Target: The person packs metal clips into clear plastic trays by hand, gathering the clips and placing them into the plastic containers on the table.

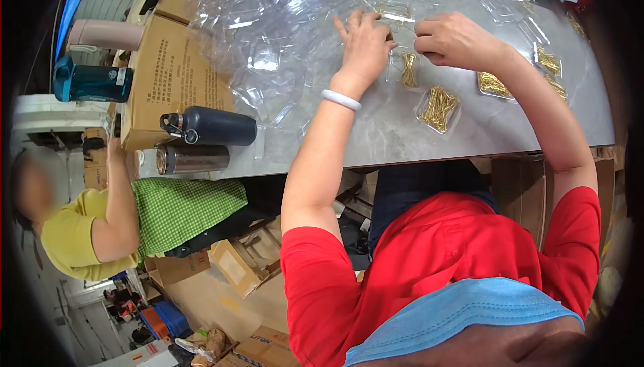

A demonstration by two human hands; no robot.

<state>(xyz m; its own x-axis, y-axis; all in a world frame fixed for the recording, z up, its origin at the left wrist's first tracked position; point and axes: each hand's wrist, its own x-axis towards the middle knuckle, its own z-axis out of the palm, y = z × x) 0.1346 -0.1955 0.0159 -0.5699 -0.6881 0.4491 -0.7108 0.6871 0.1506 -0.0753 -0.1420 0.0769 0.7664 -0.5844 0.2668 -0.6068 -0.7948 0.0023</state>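
The grey table [496,132] gives you a flat working surface; let it support the work so that your wrists stay relaxed. The heap of clear plastic packaging [265,41] spreads toward nine and ten o'clock from the gap between your hands, and its loose edges could snag a sleeve or wristband.

Your left hand [364,41] is at nine o'clock, outer fingers fanned, thumb and forefinger bent toward the gap. Your right hand [459,39] is at three, fingers curled in and thumb close to them. What either pinches, if anything, is hidden; a light, even fingertip grip suits such thin pieces.

At five o'clock, a clear tray [422,119] holds gold-coloured metal pins; mind its rim with your forearms. Just below your fingers, at six, lies a narrow bundle of gold-coloured pins [408,72]; nudging it would probably splay the ends.
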